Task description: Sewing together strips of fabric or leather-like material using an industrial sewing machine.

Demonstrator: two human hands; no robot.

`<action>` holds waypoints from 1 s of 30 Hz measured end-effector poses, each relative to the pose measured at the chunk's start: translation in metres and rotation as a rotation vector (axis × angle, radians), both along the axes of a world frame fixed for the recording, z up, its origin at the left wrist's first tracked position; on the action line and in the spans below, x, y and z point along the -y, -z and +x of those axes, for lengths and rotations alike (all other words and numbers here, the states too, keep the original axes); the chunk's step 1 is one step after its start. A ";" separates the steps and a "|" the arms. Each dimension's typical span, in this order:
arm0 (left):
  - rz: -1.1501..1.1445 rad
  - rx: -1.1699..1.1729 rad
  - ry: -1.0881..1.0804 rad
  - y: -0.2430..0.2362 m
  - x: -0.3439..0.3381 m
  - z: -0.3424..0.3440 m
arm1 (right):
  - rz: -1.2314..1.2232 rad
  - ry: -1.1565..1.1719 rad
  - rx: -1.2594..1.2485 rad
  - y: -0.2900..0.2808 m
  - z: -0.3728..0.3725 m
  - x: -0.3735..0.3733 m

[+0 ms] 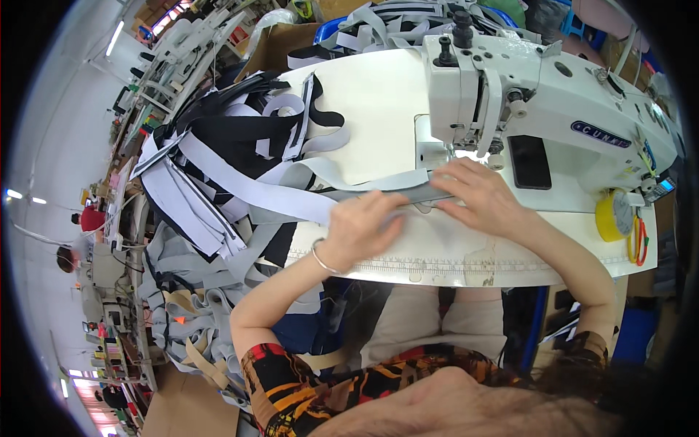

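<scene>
A grey fabric strap [426, 193] lies across the white sewing table, its right end just in front of the needle area of a white sewing machine [539, 102]. My right hand [480, 197] grips that end, fingers above and thumb below. My left hand [364, 226], somewhat blurred, closes on the strap a little farther left. A light grey-white strip [255, 186] runs from under my left hand to a pile of black and white strips [196, 197] on the left. Another pale strip [386, 182] runs along the strap's far side.
A black phone [530, 162] lies under the machine arm. Yellow tape [614, 215] and orange-handled scissors [638, 240] are at the table's right end. A printed ruler [408, 264] follows the near edge. More grey straps [189, 284] hang at left; a blue bin [331, 29] stands behind.
</scene>
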State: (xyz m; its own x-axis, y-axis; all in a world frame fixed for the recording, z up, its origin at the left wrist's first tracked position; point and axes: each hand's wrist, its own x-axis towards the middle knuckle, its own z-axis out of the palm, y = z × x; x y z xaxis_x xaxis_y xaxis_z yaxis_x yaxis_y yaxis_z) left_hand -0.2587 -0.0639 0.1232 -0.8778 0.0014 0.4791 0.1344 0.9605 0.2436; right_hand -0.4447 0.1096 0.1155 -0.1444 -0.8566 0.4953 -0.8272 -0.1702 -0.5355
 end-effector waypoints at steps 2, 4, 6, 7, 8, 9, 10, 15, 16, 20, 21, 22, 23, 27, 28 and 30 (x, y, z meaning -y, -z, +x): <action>0.181 -0.003 -0.123 -0.008 0.015 -0.013 | -0.037 0.153 -0.400 0.012 -0.008 0.002; 0.243 -0.037 -0.159 -0.002 0.038 -0.028 | -0.035 0.137 -0.468 0.019 -0.010 0.004; 0.313 -0.071 -0.194 0.008 0.057 -0.041 | 0.083 0.028 -0.597 0.017 -0.010 0.000; 0.319 -0.040 -0.235 0.010 0.064 -0.045 | 0.083 0.028 -0.593 0.016 -0.008 -0.003; 0.328 -0.008 -0.271 0.010 0.067 -0.050 | 0.104 0.010 -0.398 0.017 -0.005 -0.008; 0.295 -0.029 -0.263 0.010 0.070 -0.055 | 0.122 -0.008 -0.202 0.016 -0.004 -0.011; 0.297 -0.026 -0.262 0.010 0.073 -0.059 | 0.124 -0.007 -0.200 0.011 -0.007 -0.013; -0.149 -0.042 -0.115 -0.002 0.064 -0.076 | 0.432 0.156 0.500 -0.001 -0.014 -0.010; -0.357 -0.140 -0.048 0.000 0.063 -0.077 | 0.377 0.198 0.475 0.001 -0.014 -0.010; -0.085 0.229 -0.040 -0.007 0.030 -0.065 | 0.349 0.229 0.403 0.001 -0.012 -0.009; -0.067 0.204 -0.033 -0.006 0.034 -0.065 | 0.381 0.242 0.390 0.000 -0.011 -0.009; -0.068 0.208 -0.043 0.000 0.043 -0.066 | 0.414 0.256 0.377 0.000 -0.010 -0.009; -0.058 0.149 -0.047 0.011 0.058 -0.067 | 0.416 0.248 0.379 0.002 -0.010 -0.008; -0.075 0.139 -0.112 0.004 0.083 -0.070 | 0.258 0.195 0.340 0.022 -0.013 -0.010; -0.088 0.188 -0.121 -0.001 0.088 -0.072 | 0.143 0.154 0.350 0.027 -0.014 -0.009; -0.093 0.124 -0.190 -0.014 0.095 -0.074 | 0.391 0.127 0.710 0.005 -0.015 -0.008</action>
State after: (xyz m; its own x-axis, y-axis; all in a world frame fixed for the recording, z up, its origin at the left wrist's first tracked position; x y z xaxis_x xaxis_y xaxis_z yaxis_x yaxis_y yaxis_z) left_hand -0.3324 -0.1591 0.1367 -0.9185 -0.1306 0.3732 -0.0766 0.9848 0.1561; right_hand -0.4598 0.1180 0.1104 -0.4189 -0.9044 -0.0814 -0.2697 0.2096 -0.9399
